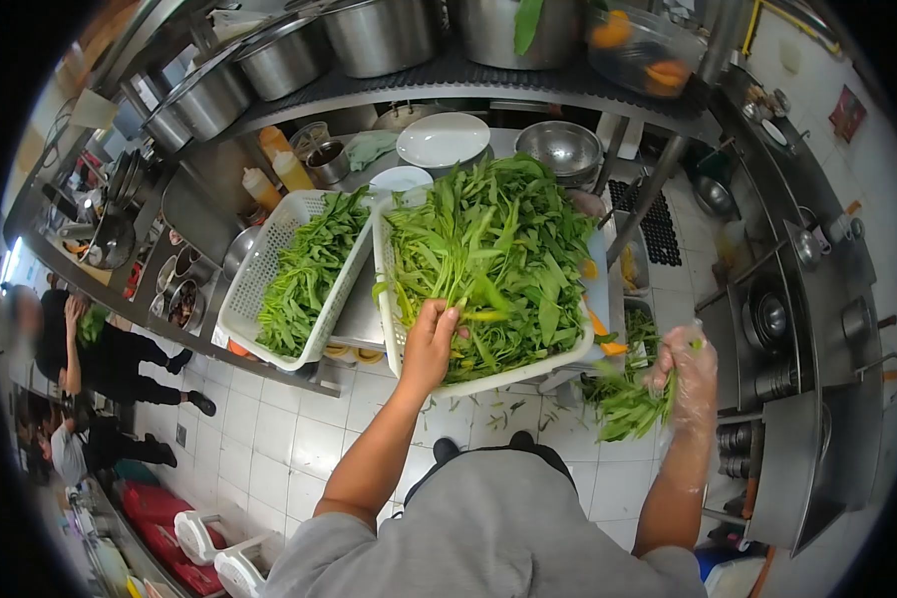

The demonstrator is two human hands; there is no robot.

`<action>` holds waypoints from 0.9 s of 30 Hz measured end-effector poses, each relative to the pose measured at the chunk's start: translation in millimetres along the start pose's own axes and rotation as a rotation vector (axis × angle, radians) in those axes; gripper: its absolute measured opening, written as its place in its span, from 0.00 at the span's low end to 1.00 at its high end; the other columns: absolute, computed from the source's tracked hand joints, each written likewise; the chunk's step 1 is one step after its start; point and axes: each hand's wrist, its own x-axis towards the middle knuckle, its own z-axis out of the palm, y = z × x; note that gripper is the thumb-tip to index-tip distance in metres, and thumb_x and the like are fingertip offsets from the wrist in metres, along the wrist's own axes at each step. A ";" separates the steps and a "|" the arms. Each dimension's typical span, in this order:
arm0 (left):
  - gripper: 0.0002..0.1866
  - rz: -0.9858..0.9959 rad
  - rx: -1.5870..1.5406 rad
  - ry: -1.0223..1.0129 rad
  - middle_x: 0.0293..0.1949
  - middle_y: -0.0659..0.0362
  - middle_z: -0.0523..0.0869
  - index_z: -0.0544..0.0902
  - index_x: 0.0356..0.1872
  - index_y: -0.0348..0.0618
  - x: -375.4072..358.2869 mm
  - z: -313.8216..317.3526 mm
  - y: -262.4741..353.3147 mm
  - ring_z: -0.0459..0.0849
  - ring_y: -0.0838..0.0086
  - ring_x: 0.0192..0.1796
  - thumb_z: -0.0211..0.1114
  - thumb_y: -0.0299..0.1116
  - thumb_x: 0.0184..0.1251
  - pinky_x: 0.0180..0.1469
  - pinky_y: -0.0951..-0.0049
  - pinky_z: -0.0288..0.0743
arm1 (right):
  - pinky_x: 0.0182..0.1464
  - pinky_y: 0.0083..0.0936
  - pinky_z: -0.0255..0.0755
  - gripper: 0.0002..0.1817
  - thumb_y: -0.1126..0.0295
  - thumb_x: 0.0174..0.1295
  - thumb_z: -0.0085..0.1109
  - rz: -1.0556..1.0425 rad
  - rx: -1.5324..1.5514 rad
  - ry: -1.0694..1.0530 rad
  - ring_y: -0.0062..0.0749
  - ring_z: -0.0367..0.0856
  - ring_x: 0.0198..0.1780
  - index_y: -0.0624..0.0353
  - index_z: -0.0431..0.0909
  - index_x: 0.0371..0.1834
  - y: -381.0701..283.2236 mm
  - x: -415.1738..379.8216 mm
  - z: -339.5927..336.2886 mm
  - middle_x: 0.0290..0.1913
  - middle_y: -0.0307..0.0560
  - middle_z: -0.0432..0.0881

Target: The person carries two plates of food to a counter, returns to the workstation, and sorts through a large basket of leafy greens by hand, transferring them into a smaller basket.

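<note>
My bare left hand (432, 347) is closed around the pale stems of some leafy greens, which look like water spinach (473, 254). It is over the front of a large white basket (390, 329) heaped with the same greens. My right hand (684, 371), in a clear plastic glove, grips a bunch of water spinach (630, 401) off to the right, its leaves hanging down and left. Beside the large basket, a smaller white perforated basket (241, 304) holds more greens, laid lengthwise.
Behind the baskets are a white oval plate (444, 140), a steel bowl (558, 148) and sauce bottles (291, 170). Pots (381, 38) line the overhead shelf. Leaf scraps lie on the tiled floor (299, 453). People in dark clothes (90, 344) stand at left; steel counters (835, 269) run along the right.
</note>
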 end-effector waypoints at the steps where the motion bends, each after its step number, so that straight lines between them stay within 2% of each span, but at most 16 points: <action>1: 0.09 -0.003 -0.004 -0.007 0.30 0.63 0.75 0.72 0.37 0.40 -5.6 0.1 -1.7 0.74 0.83 0.32 0.51 0.34 0.74 0.37 0.80 0.70 | 0.28 0.18 0.65 0.12 0.62 0.62 0.59 0.002 -0.002 0.009 0.19 0.66 0.23 0.61 0.75 0.33 0.0 1.2 4.5 0.26 0.36 0.73; 3: 0.08 -0.069 0.117 -0.018 0.27 0.59 0.77 0.72 0.37 0.38 -14.8 -1.9 -4.6 0.79 0.79 0.31 0.51 0.33 0.74 0.34 0.78 0.70 | 0.24 0.19 0.66 0.12 0.63 0.61 0.61 -0.188 -0.265 -0.081 0.20 0.67 0.21 0.61 0.76 0.35 1.3 4.4 14.6 0.26 0.37 0.74; 7: 0.10 -0.020 0.102 -0.008 0.25 0.59 0.76 0.74 0.35 0.37 -23.9 -1.9 -7.4 0.80 0.78 0.28 0.51 0.33 0.73 0.31 0.77 0.73 | 0.27 0.21 0.68 0.10 0.65 0.60 0.61 -0.148 -0.477 -0.102 0.22 0.71 0.23 0.61 0.77 0.35 -11.7 11.1 50.4 0.25 0.40 0.76; 9: 0.11 -0.022 0.100 0.025 0.23 0.59 0.76 0.74 0.32 0.37 -25.9 -1.0 -7.6 0.80 0.78 0.27 0.52 0.33 0.73 0.30 0.76 0.74 | 0.29 0.22 0.69 0.07 0.69 0.58 0.62 -0.475 -0.575 -0.208 0.24 0.75 0.25 0.62 0.77 0.34 -9.5 16.4 62.9 0.25 0.44 0.78; 10: 0.13 -0.019 0.098 0.060 0.22 0.59 0.76 0.75 0.30 0.36 -26.3 -0.1 -6.5 0.80 0.78 0.26 0.53 0.34 0.73 0.29 0.76 0.74 | 0.29 0.22 0.69 0.07 0.69 0.58 0.62 -0.471 -0.576 -0.215 0.24 0.75 0.25 0.62 0.77 0.34 -11.4 17.3 69.2 0.25 0.44 0.78; 12: 0.14 -0.042 0.182 0.073 0.19 0.59 0.76 0.76 0.29 0.35 -28.8 0.2 2.2 0.80 0.78 0.24 0.54 0.34 0.72 0.27 0.75 0.74 | 0.31 0.23 0.70 0.06 0.72 0.57 0.63 -0.657 -0.626 -0.270 0.28 0.77 0.26 0.62 0.78 0.33 -18.1 17.0 82.1 0.27 0.46 0.80; 14: 0.15 -0.017 0.305 0.107 0.14 0.57 0.76 0.76 0.26 0.34 -29.3 2.1 4.8 0.80 0.75 0.19 0.57 0.35 0.70 0.24 0.74 0.72 | 0.31 0.24 0.71 0.06 0.72 0.57 0.63 -0.704 -0.629 -0.312 0.31 0.77 0.26 0.61 0.79 0.34 -25.5 15.3 95.6 0.27 0.46 0.80; 16: 0.15 -0.009 0.328 0.108 0.15 0.56 0.77 0.77 0.26 0.35 -31.4 2.9 8.6 0.81 0.73 0.20 0.57 0.35 0.70 0.24 0.74 0.72 | 0.32 0.25 0.72 0.06 0.72 0.56 0.64 -0.750 -0.634 -0.346 0.33 0.78 0.26 0.60 0.79 0.34 -24.5 16.9 107.7 0.28 0.46 0.81; 18: 0.14 0.042 0.377 0.100 0.15 0.54 0.78 0.77 0.26 0.36 -32.5 2.7 8.3 0.81 0.70 0.20 0.58 0.35 0.70 0.23 0.71 0.71 | 0.31 0.27 0.74 0.08 0.71 0.55 0.64 -1.042 -0.733 -0.358 0.34 0.78 0.26 0.57 0.80 0.37 -13.6 23.8 118.8 0.27 0.43 0.79; 19: 0.14 0.040 0.375 0.101 0.15 0.54 0.78 0.77 0.26 0.36 -33.5 2.3 8.3 0.81 0.70 0.20 0.58 0.35 0.70 0.23 0.71 0.71 | 0.31 0.27 0.74 0.08 0.71 0.55 0.64 -1.041 -0.735 -0.360 0.34 0.78 0.26 0.57 0.80 0.37 -9.6 25.2 123.9 0.27 0.43 0.79; 21: 0.12 0.034 0.425 0.063 0.18 0.52 0.79 0.78 0.27 0.37 -34.9 1.8 10.4 0.82 0.65 0.21 0.59 0.34 0.67 0.25 0.68 0.71 | 0.27 0.30 0.72 0.11 0.72 0.52 0.64 -1.248 -1.037 -0.460 0.34 0.78 0.26 0.53 0.81 0.40 0.5 27.9 134.3 0.26 0.42 0.77; 22: 0.12 0.034 0.423 0.059 0.18 0.52 0.79 0.78 0.27 0.37 -35.7 1.0 9.5 0.82 0.65 0.21 0.59 0.34 0.67 0.25 0.68 0.71 | 0.23 0.33 0.70 0.10 0.70 0.52 0.62 -1.385 -1.003 -0.427 0.36 0.76 0.24 0.53 0.80 0.39 15.2 32.4 141.8 0.21 0.42 0.72; 23: 0.10 0.054 0.426 0.035 0.19 0.52 0.79 0.78 0.28 0.37 -36.7 -0.4 7.7 0.81 0.62 0.23 0.59 0.33 0.66 0.26 0.67 0.71 | 0.23 0.33 0.70 0.10 0.70 0.52 0.62 -1.382 -1.007 -0.422 0.36 0.76 0.24 0.53 0.80 0.39 22.0 35.6 143.6 0.21 0.42 0.72; 25: 0.08 0.078 0.427 0.007 0.21 0.51 0.80 0.79 0.29 0.38 -35.8 -1.9 14.2 0.81 0.59 0.24 0.60 0.32 0.65 0.27 0.65 0.71 | 0.26 0.29 0.72 0.04 0.68 0.55 0.58 -1.286 -1.240 -0.732 0.34 0.80 0.27 0.54 0.78 0.31 25.8 40.1 150.0 0.26 0.41 0.77; 26: 0.07 0.045 0.440 -0.020 0.21 0.50 0.80 0.79 0.30 0.38 -36.1 -2.9 19.6 0.81 0.57 0.25 0.60 0.31 0.65 0.28 0.65 0.71 | 0.26 0.31 0.71 0.02 0.70 0.50 0.59 -1.236 -1.320 -0.750 0.35 0.80 0.27 0.54 0.77 0.27 30.5 41.2 156.3 0.24 0.42 0.76; 27: 0.06 0.011 0.453 -0.045 0.22 0.50 0.80 0.80 0.31 0.38 -36.3 -3.8 24.9 0.80 0.55 0.26 0.60 0.30 0.64 0.29 0.64 0.72 | 0.26 0.31 0.71 0.02 0.70 0.50 0.59 -1.236 -1.323 -0.749 0.35 0.80 0.27 0.54 0.77 0.27 33.7 43.5 157.3 0.24 0.42 0.76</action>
